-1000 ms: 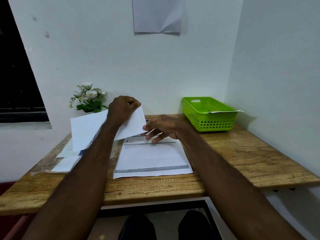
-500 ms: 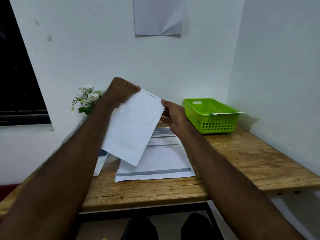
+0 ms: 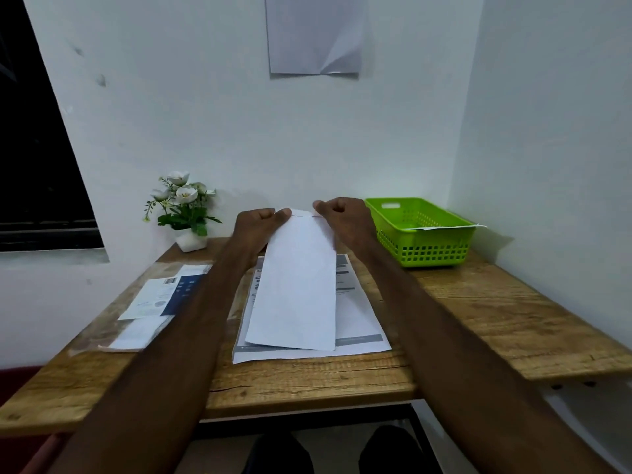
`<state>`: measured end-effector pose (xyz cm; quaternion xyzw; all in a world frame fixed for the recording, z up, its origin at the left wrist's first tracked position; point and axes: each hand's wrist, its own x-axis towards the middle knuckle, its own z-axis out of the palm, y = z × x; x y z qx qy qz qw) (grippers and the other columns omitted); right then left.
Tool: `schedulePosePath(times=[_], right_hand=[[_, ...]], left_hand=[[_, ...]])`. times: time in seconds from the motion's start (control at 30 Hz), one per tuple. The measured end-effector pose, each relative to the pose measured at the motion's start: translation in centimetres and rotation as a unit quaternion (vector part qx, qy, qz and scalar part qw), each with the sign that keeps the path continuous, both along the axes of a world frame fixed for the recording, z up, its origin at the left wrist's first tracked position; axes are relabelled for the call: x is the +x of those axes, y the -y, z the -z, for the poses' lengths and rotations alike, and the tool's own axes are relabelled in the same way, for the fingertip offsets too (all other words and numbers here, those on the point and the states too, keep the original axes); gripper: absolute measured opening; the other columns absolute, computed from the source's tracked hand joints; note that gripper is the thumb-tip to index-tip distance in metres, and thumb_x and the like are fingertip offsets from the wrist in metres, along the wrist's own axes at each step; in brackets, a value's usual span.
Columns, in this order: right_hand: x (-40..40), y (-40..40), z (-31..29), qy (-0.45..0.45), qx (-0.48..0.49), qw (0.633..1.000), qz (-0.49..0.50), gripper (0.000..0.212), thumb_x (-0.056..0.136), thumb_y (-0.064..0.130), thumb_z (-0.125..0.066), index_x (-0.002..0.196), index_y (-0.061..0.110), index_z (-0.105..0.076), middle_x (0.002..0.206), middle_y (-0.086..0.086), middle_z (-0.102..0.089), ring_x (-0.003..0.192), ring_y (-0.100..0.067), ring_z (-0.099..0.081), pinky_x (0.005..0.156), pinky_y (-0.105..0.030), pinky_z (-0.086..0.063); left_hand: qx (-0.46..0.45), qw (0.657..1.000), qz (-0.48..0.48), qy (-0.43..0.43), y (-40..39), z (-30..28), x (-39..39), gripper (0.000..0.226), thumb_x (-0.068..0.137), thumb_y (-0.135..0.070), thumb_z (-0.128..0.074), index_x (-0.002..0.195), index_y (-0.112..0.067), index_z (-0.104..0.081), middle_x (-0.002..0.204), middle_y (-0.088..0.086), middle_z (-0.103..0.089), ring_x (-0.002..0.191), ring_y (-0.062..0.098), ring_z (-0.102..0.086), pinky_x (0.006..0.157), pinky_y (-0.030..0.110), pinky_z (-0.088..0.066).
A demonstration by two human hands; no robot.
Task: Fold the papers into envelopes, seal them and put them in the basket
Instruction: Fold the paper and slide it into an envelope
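Note:
A long white folded paper (image 3: 297,285) hangs lengthwise over the middle of the table, its far end raised. My left hand (image 3: 258,225) pinches the far left corner and my right hand (image 3: 342,218) pinches the far right corner, both with fingers curled. Under it lies a printed sheet (image 3: 362,323) flat on the wooden table (image 3: 496,319). The green plastic basket (image 3: 420,234) stands at the back right, with a white paper edge sticking over its right rim.
A small white pot of white flowers (image 3: 183,206) sits at the back left. Printed leaflets and a clear plastic sleeve (image 3: 157,302) lie on the table's left side. A sheet of paper (image 3: 314,32) hangs on the wall ahead. The right wall stands close beside the basket.
The folded paper was turned from slanting to lengthwise and brought to the centre. My right hand moved from its side edge to the far corner; my left hand came down level with it.

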<state>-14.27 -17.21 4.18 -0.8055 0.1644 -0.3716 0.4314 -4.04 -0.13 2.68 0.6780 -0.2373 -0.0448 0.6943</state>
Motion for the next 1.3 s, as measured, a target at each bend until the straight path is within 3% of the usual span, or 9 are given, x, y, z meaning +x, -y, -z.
schedulePosePath(times=[0.13,0.37,0.5,0.63,0.77,0.93,1.07,1.2,1.3], right_hand=[[0.7,-0.8,-2.6,-0.082,-0.172,0.981,-0.039,0.034,0.089,0.053,-0.063,0.087,0.022,-0.078,0.093,0.007,-0.076,0.1,-0.019,-0.067,0.085,-0.041,-0.055],[2.1,-1.1,-4.6,-0.128,-0.211,0.96,-0.131,0.02,0.092,0.03,-0.069,0.093,0.015,-0.082,0.098,-0.002,-0.077,0.094,-0.015,-0.067,0.082,-0.034,-0.054],[1.0,0.2,-4.5,-0.095,-0.145,0.97,-0.17,0.018,0.088,0.02,-0.077,0.088,0.003,-0.081,0.091,-0.011,-0.077,0.08,-0.007,-0.06,0.071,-0.027,-0.046],[-0.4,2.0,-3.6,-0.057,-0.059,0.975,-0.207,0.023,0.086,0.018,-0.081,0.091,-0.004,-0.079,0.097,-0.021,-0.077,0.084,-0.01,-0.063,0.076,-0.026,-0.048],[-0.7,3.8,-2.2,-0.059,-0.007,0.981,-0.183,0.022,0.083,0.031,-0.083,0.09,0.01,-0.083,0.091,-0.004,-0.08,0.081,0.001,-0.069,0.069,-0.015,-0.051],[-1.2,4.6,-0.6,-0.074,0.119,0.972,-0.188,0.036,0.075,0.043,-0.087,0.09,0.011,-0.081,0.09,0.004,-0.08,0.084,-0.005,-0.075,0.073,-0.034,-0.058],[-1.3,4.0,0.0,-0.041,0.192,0.967,-0.165,0.029,0.072,0.036,-0.091,0.067,0.014,-0.074,0.069,-0.002,-0.07,0.064,-0.012,-0.066,0.059,-0.028,-0.057],[-0.6,3.2,1.2,-0.049,0.2,0.969,-0.136,0.026,0.085,0.028,-0.083,0.071,0.01,-0.07,0.077,-0.009,-0.071,0.069,-0.021,-0.068,0.064,-0.036,-0.064],[-0.2,3.0,2.1,-0.075,0.172,0.977,-0.098,0.026,0.089,0.024,-0.079,0.071,0.008,-0.069,0.073,-0.009,-0.07,0.061,-0.018,-0.064,0.05,-0.025,-0.056]], left_hand=[[0.006,1.0,0.014,0.028,-0.1,0.0,0.1,0.035,0.081,-0.045,-0.082,0.078,-0.011,-0.077,0.067,-0.002,-0.063,0.055,0.013,-0.056,0.05,0.025,-0.049],[0.012,0.994,-0.006,0.105,-0.1,0.2,-0.2,0.052,0.093,-0.046,-0.071,0.089,0.005,-0.071,0.065,0.003,-0.048,0.058,0.015,-0.038,0.052,0.026,-0.031],[0.025,0.991,-0.013,0.129,-0.1,-0.2,-0.5,0.05,0.095,-0.043,-0.069,0.075,0.002,-0.061,0.073,0.006,-0.048,0.068,0.016,-0.041,0.06,0.031,-0.035],[0.034,0.989,-0.033,0.142,0.1,-0.3,-0.4,0.054,0.094,-0.041,-0.068,0.069,0.003,-0.049,0.069,0.005,-0.038,0.066,0.016,-0.033,0.06,0.031,-0.029],[0.032,0.992,-0.051,0.107,0.3,-0.1,-0.1,0.045,0.091,-0.044,-0.072,0.061,-0.018,-0.052,0.062,-0.006,-0.041,0.059,0.011,-0.036,0.056,0.026,-0.034],[-0.001,0.998,-0.054,0.037,0.6,0.1,-0.3,0.026,0.088,-0.041,-0.075,0.079,-0.018,-0.07,0.076,-0.002,-0.057,0.073,0.016,-0.05,0.07,0.032,-0.045],[-0.028,0.997,-0.068,-0.016,1.0,0.3,-0.7,0.022,0.088,-0.037,-0.077,0.083,-0.017,-0.067,0.082,0.001,-0.057,0.075,0.018,-0.051,0.071,0.031,-0.044],[-0.03,0.994,-0.096,-0.053,1.4,1.2,-0.2,0.024,0.089,-0.031,-0.077,0.08,-0.011,-0.067,0.08,0.003,-0.061,0.075,0.021,-0.055,0.07,0.032,-0.047],[0.006,0.994,-0.085,-0.067,0.9,1.8,-0.5,0.027,0.094,-0.027,-0.07,0.113,-0.007,-0.07,0.098,0.004,-0.071,0.093,0.024,-0.068,0.077,0.025,-0.055]])
